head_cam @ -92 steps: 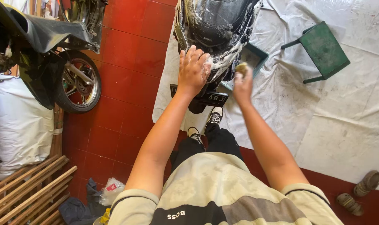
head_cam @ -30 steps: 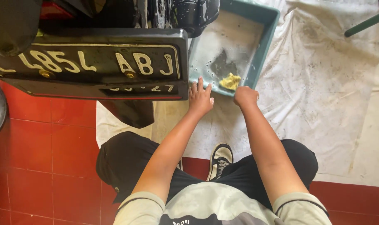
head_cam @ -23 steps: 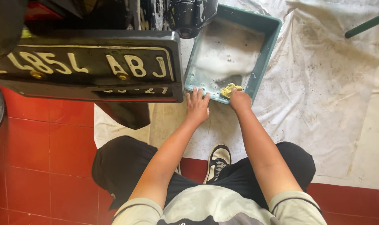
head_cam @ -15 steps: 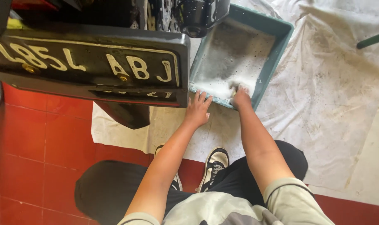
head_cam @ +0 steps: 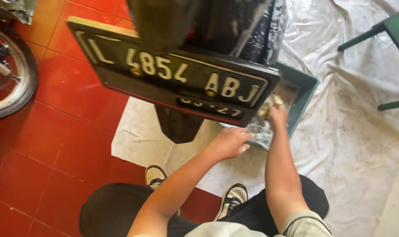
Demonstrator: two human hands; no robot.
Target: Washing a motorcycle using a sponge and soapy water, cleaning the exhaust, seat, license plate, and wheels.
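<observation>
legs: person crouched, black trousers, two dark sneakers (head_cam: 231,202) planted at the edge of the sheet, one each side of the left forearm.
floor: red tiles (head_cam: 54,131) on the left; stained white sheet (head_cam: 353,145) spread across the right, creased.
left hand (head_cam: 229,142): palm down, fingers loosely stretched out, nothing held; fingertips at the near rim of the tray, touching or just above it, can't tell which.
right hand (head_cam: 277,116): raised over the tray, fingers closed round a yellow sponge (head_cam: 266,108); sponge sticks out above the knuckles, just below the plate's right corner.
tray (head_cam: 308,94): teal, rectangular, on the sheet, half hidden behind the plate; suds and grey water in the near corner.
plate (head_cam: 173,79): black number plate with pale characters, tilted, hanging off the motorbike tail (head_cam: 234,26); tail is black, foam streaks on its right side.
far: second bike's wheel (head_cam: 10,74) top left; green stool (head_cam: 384,39) legs top right, well apart from the hands.
</observation>
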